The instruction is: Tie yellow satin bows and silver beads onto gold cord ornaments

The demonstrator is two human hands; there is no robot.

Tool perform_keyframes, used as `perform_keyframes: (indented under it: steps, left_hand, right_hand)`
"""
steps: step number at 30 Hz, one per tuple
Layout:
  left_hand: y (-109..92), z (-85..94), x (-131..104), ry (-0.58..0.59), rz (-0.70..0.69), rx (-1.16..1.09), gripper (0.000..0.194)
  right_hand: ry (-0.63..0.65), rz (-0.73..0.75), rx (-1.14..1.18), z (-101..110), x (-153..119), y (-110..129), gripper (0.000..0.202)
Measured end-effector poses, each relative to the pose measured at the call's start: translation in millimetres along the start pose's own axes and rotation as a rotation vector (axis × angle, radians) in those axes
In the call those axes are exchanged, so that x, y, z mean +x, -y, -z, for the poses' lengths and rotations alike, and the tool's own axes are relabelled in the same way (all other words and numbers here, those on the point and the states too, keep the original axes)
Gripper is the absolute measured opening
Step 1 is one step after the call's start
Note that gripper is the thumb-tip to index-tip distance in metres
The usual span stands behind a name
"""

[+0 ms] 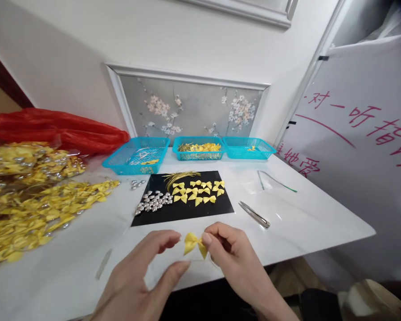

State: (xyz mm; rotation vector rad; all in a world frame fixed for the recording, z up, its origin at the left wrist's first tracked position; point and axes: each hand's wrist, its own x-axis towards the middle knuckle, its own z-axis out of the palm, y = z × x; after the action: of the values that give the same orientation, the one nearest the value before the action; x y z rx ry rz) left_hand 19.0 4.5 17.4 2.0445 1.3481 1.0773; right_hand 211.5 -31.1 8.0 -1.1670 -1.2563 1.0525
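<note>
A yellow ribbon bow [191, 243] is pinched between the thumb and forefinger of my right hand [232, 249], above the front of the white table. A thin pale thread or wire [215, 262] curves below that hand. My left hand [150, 267] is beside the bow on its left, thumb and fingers apart, with nothing in them. Beyond my hands lies a black mat [187, 213] with rows of yellow bows [195, 191], a cluster of silvery beads [153, 201] and a bundle of gold ties [180, 176].
Thread snips [255, 215] lie right of the mat. Three blue baskets [133, 169] stand along the wall. Piles of yellow bows with beads [47, 209] and a red bag [53, 129] fill the left side. A green-tipped tie [280, 182] lies at the right on the white table [321, 223].
</note>
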Motion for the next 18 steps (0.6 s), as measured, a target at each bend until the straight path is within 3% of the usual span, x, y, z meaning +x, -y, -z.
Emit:
perform_keyframes:
  steps: [3,6,8,18]
  left_hand:
    - [-4.7,5.2,7.9,0.145,0.272,-0.284,0.034]
    - [-11.6,8.5,12.9,0.369,0.342,-0.417,0.029]
    - [-15.4,8.3,12.6,0.434,0.377,-0.48,0.026]
    - [-9.5,6.5,0.0,0.45,0.588,-0.916,0.021]
  right_hand:
    - [0.025,0.01,-0.046,-3.5,-2.6,2.8,0.031]
    - [0.038,0.055,-0.119,-8.6,-4.4,4.7,0.028]
    - [0.041,0.08,-0.143,-11.6,-5.4,4.9,0.028]
    - [0.018,0.094,-0.075,-22.8,-8.4,7.4,0.026]
